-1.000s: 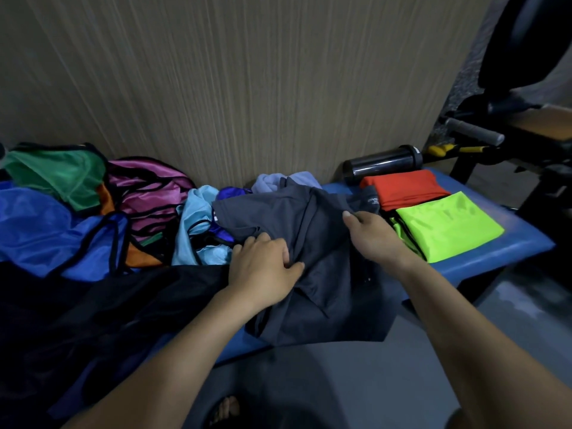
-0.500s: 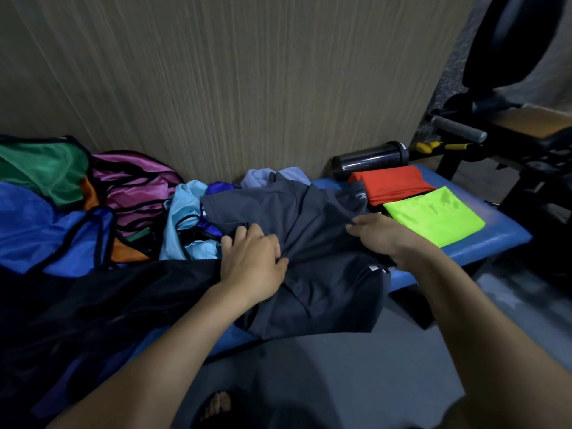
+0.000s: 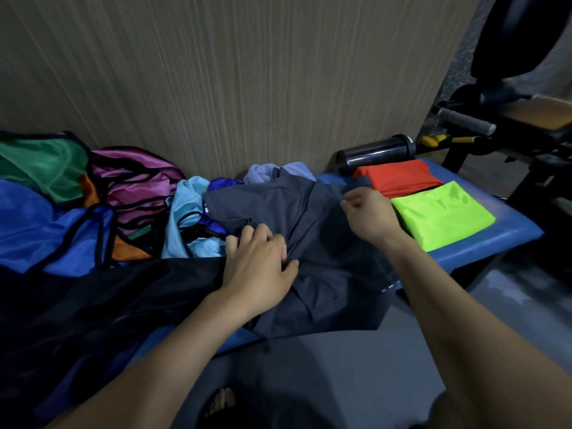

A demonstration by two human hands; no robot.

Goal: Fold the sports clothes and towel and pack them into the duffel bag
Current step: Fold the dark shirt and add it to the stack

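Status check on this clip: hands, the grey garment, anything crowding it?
Left hand presses flat on grey garment. Right hand pinches its far edge. Garment half-folded on blue bench. Unfolded clothes pile crowds its left.

Both hands are on a dark grey shirt (image 3: 278, 209) spread over the blue desk (image 3: 495, 243): the left hand (image 3: 260, 267) presses its middle, and the right hand (image 3: 368, 212) pinches its far edge. Beside it lie folded red (image 3: 399, 178) and lime (image 3: 439, 212) shirts.

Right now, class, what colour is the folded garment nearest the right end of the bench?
Neon yellow-green folded garment, seen best in the head view.
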